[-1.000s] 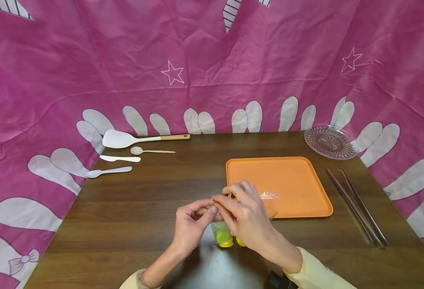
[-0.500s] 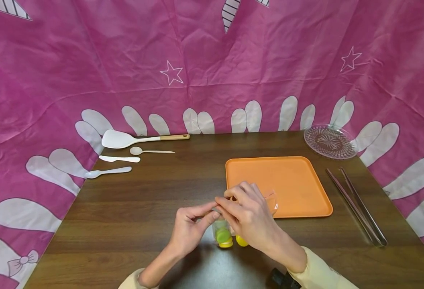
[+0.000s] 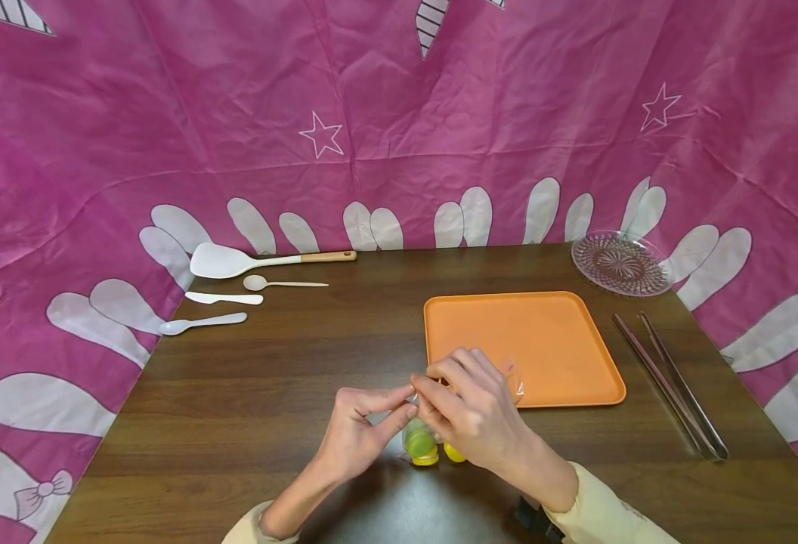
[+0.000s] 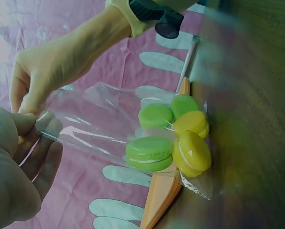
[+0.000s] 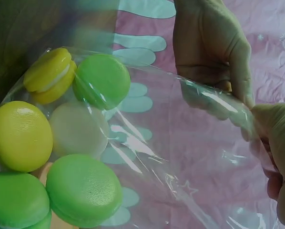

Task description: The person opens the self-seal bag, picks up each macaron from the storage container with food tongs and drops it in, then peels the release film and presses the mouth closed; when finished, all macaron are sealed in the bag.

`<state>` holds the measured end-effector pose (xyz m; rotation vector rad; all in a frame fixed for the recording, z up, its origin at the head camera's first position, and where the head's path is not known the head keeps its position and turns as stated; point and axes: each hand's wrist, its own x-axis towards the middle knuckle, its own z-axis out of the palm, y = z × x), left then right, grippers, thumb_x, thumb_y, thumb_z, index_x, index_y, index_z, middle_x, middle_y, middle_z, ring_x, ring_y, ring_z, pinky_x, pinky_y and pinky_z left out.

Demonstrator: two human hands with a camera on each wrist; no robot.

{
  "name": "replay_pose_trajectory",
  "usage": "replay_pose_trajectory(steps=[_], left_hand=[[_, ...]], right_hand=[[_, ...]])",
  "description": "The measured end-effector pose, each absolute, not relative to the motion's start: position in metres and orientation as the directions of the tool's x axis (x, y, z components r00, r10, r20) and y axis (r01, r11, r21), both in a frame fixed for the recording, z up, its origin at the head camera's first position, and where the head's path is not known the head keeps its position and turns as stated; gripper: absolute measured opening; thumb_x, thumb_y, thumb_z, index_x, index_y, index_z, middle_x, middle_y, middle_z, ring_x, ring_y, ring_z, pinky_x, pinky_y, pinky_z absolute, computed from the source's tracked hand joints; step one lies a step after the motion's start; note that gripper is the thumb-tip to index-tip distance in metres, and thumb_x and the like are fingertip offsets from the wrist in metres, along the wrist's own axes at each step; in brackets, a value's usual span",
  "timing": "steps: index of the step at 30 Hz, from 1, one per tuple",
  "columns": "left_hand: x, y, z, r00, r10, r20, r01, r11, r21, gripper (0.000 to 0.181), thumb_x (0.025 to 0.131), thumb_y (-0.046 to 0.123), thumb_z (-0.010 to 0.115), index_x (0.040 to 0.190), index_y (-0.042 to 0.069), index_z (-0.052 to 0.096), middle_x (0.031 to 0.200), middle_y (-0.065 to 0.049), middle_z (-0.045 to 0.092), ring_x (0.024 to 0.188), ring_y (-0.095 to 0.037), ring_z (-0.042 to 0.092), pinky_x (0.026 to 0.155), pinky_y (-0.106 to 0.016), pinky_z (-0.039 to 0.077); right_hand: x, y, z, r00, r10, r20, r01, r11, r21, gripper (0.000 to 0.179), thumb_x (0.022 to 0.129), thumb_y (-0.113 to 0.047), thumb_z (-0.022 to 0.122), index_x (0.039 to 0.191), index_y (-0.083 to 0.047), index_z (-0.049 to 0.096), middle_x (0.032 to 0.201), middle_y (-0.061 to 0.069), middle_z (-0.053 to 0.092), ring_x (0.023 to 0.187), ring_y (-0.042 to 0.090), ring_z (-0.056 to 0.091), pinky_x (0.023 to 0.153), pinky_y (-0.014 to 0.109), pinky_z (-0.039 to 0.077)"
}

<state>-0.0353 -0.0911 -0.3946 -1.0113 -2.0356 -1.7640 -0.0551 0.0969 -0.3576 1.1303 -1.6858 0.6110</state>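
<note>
A clear plastic bag [image 4: 95, 126] hangs between both hands at the front of the table. Several green macarons [image 4: 148, 155], yellow macarons [image 4: 195, 152] and a pale macaron [image 5: 79, 130] lie in its lower end. My left hand [image 3: 358, 431] pinches the bag's upper edge between thumb and forefinger. Close beside it, my right hand [image 3: 474, 404] pinches the same edge with bent fingers. The fingertips of both hands almost meet there. In the head view the right hand hides much of the bag.
Behind the hands lies an orange tray [image 3: 528, 340]. Metal tongs [image 3: 674, 393] are to its right, with a clear patterned plate [image 3: 620, 264] at the back right. At the left are a white spatula [image 3: 225, 261], a wooden spoon [image 3: 258, 283], a white knife [image 3: 225, 299] and a white spoon [image 3: 202, 323].
Both hands have shifted slightly right and toward the body, still pinching the bag's edge. The bag's loose part by the tray has moved a little. Tray and utensils stay put.
</note>
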Motion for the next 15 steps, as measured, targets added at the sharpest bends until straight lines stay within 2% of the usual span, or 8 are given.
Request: replay_pose_trajectory(steps=[3, 10, 15], left_hand=[[-0.0357, -0.0911, -0.3957, -0.705, 0.337, 0.624, 0.666, 0.011, 0.746, 0.03, 0.083, -0.013, 0.073, 0.112, -0.008, 0.071, 0.109, -0.016, 0.071, 0.101, -0.025, 0.069, 0.082, -0.036, 0.057], [-0.0372, -0.0905, -0.3981, -0.652, 0.335, 0.68, 0.72, -0.007, 0.694, 0.035, 0.085, -0.009, 0.073, 0.12, -0.007, 0.067, 0.104, -0.02, 0.071, 0.082, -0.022, 0.074, 0.075, -0.032, 0.059], [-0.0378, -0.0911, -0.3993, -0.641, 0.338, 0.689, 0.728, -0.019, 0.686, 0.041, 0.083, -0.013, 0.073, 0.122, -0.004, 0.067, 0.095, -0.019, 0.074, 0.083, -0.02, 0.074, 0.073, -0.031, 0.059]], right_hand=[[-0.0556, 0.097, -0.3572, -0.098, -0.373, 0.923, -0.902, 0.424, 0.076, 0.02, 0.092, -0.004, 0.056, 0.082, -0.002, 0.073, 0.077, 0.004, 0.062, 0.063, 0.018, 0.054, 0.054, 0.025, 0.038], [-0.0533, 0.0981, -0.3606, -0.155, -0.322, 0.934, -0.908, 0.419, -0.006, 0.018, 0.096, -0.016, 0.066, 0.087, -0.002, 0.073, 0.078, 0.004, 0.068, 0.067, 0.02, 0.059, 0.058, 0.03, 0.041], [-0.0514, 0.0982, -0.3632, -0.155, -0.297, 0.942, -0.904, 0.428, -0.014, 0.019, 0.096, -0.019, 0.07, 0.088, -0.003, 0.073, 0.079, 0.004, 0.07, 0.07, 0.021, 0.061, 0.062, 0.032, 0.041]])
